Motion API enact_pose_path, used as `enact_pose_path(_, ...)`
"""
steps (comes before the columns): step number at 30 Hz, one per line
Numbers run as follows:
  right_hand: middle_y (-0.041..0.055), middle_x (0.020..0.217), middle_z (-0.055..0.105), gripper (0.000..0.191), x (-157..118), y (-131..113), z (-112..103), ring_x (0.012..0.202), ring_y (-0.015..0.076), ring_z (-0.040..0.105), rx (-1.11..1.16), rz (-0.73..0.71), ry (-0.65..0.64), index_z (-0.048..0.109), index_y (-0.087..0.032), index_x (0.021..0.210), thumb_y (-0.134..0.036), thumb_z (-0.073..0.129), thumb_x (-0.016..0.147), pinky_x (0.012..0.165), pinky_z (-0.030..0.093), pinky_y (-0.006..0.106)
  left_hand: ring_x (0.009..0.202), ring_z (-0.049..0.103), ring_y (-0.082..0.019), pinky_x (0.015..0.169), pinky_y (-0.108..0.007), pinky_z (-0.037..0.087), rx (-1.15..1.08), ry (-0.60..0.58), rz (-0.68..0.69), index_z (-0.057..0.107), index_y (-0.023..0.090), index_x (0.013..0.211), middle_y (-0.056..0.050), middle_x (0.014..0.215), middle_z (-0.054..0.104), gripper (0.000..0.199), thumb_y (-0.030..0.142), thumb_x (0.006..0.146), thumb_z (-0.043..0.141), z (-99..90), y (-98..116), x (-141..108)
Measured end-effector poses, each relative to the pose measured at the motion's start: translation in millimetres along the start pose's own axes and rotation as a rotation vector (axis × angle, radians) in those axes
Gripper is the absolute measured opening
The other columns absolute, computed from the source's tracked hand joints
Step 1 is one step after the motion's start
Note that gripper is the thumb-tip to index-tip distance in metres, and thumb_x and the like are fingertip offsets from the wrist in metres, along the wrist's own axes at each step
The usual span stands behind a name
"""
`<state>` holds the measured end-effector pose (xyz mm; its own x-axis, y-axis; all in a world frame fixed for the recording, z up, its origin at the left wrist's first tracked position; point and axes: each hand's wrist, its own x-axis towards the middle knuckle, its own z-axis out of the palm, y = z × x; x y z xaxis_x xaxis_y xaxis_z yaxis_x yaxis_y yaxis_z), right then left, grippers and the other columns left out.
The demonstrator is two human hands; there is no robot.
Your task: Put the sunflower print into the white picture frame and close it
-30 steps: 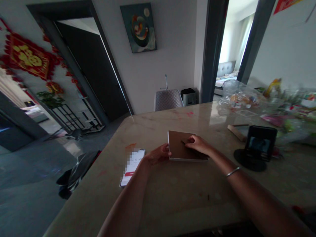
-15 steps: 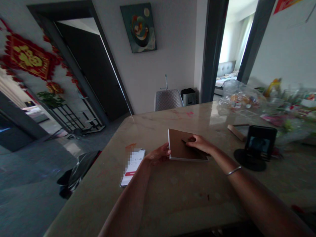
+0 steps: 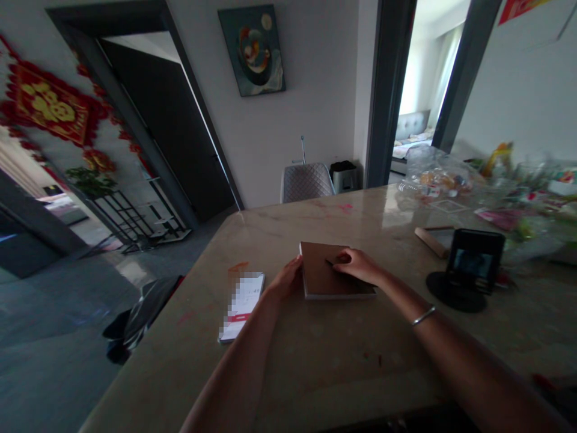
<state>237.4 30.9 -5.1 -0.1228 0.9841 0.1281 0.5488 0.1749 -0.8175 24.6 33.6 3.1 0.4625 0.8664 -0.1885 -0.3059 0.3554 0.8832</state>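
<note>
Left hand (image 3: 285,279) grip wide against brown notebook (image 3: 322,270) edge; right hand (image 3: 356,266) grip narrow on pen (image 3: 329,262)

Brown notebook (image 3: 321,270) with white edges

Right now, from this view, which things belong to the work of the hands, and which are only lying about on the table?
In use:
- brown notebook, with the left hand at its edge
- pen, held by the right hand over the cover

Lying about:
- smartphone
- black device on a round stand
- wooden block
- clear plastic bag
</note>
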Motion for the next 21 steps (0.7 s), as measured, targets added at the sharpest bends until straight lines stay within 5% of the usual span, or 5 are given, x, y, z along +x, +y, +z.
enact_pose_path(7, 0.0087, 0.095, 0.064, 0.036, 0.3, 1.8, 0.6, 0.085, 0.0185, 0.060, -0.002, -0.024, 0.007, 0.059, -0.015, 0.093, -0.033, 0.067, 0.063, 0.075, 0.044, 0.030, 0.077, 0.062, -0.018, 0.063, -0.027, 0.047, 0.055, 0.005, -0.037, 0.058, 0.014, 0.096, -0.009, 0.089, 0.065, 0.022, 0.020, 0.076, 0.051, -11.6, 0.9, -0.1)
enact_pose_path(15, 0.0072, 0.095, 0.065, 0.032, 3.1, 4.3, -0.9, 0.085, 0.0176, 0.060, 0.068, -0.094, 0.021, 0.060, -0.018, 0.094, -0.039, 0.060, 0.070, 0.077, 0.045, 0.030, 0.079, 0.062, -0.017, 0.063, -0.025, 0.046, 0.155, 0.041, 0.012, 0.051, 0.019, 0.110, -0.007, 0.094, 0.064, 0.039, 0.019, 0.072, 0.059, -6.7, 2.7, -1.0)
enact_pose_path(21, 0.0086, 0.096, 0.064, 0.026, 13.7, 17.8, -20.2, 0.090, 0.0185, 0.058, -0.029, 0.032, 0.408, 0.058, -0.018, 0.097, -0.030, 0.046, 0.077, 0.082, 0.043, 0.032, 0.074, 0.061, -0.014, 0.058, -0.023, 0.046, 0.271, -0.001, -0.012, 0.045, 0.022, 0.116, -0.008, 0.105, 0.060, 0.050, 0.016, 0.069, 0.063, -10.4, 5.1, -3.8)
